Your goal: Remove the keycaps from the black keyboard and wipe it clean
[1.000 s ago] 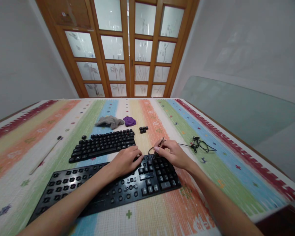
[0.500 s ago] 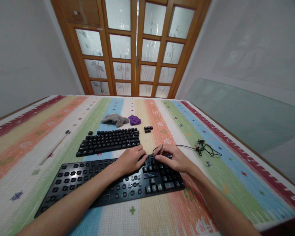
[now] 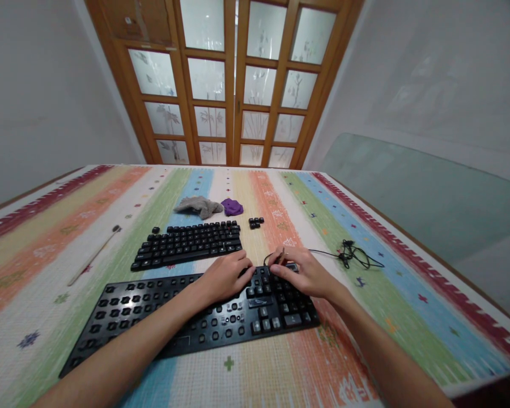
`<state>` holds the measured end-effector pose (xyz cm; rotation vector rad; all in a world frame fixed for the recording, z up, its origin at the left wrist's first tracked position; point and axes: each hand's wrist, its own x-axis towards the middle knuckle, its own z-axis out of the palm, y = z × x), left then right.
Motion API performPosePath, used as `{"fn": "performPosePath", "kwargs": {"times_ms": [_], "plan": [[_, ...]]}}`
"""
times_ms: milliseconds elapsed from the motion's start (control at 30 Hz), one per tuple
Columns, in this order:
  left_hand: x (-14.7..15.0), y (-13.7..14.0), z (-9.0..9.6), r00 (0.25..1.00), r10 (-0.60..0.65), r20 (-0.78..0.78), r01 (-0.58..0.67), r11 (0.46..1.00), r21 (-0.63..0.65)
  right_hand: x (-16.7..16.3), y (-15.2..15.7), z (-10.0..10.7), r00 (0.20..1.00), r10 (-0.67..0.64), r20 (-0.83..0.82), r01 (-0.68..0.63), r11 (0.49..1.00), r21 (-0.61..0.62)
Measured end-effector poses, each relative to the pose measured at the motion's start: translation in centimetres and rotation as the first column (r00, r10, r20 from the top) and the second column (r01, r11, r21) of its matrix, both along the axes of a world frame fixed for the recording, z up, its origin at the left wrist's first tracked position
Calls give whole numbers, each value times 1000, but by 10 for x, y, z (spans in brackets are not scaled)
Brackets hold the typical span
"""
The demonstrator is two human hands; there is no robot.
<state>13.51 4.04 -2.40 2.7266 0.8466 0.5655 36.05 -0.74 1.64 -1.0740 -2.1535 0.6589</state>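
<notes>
A black keyboard (image 3: 182, 331) lies slanted in front of me, many of its left and middle keys off, showing bare switch sockets. My left hand (image 3: 227, 275) rests on its back edge, fingers curled over the rim and thumb on top. Above the keyboard's back right part, my right hand (image 3: 300, 269) pinches a small thin brownish piece (image 3: 281, 256), too small to name. Dark keycaps (image 3: 297, 320) are still seated below that hand. Behind the keyboard, removed keycaps (image 3: 191, 243) lie in keyboard-like rows.
A few loose keycaps (image 3: 255, 222) lie behind my hands. Farther back are a grey cloth (image 3: 199, 207) and a purple cloth (image 3: 232, 207). At left lies a long thin brush (image 3: 92, 258). The keyboard's cable (image 3: 352, 255) is bunched at right on the striped tablecloth (image 3: 34, 306).
My right hand has shifted slightly to the right, still pinching the small piece. My left hand and the keyboard have stayed in place.
</notes>
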Motion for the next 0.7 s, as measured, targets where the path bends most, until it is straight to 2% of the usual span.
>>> {"fn": "performPosePath", "kwargs": {"times_ms": [200,533,700], "plan": [[0,0,-1,1000,9,11,-9,1000,-18,-11,-4,0,996,42,74,-43,999,14],[0,0,-1,1000,-9,29,9,1000,-4,3,12,-9,972,-228,-46,226,973,-49],[0,0,0,998,-9,69,10,1000,-17,5,14,-10,959,-239,-150,219,966,-138]]}}
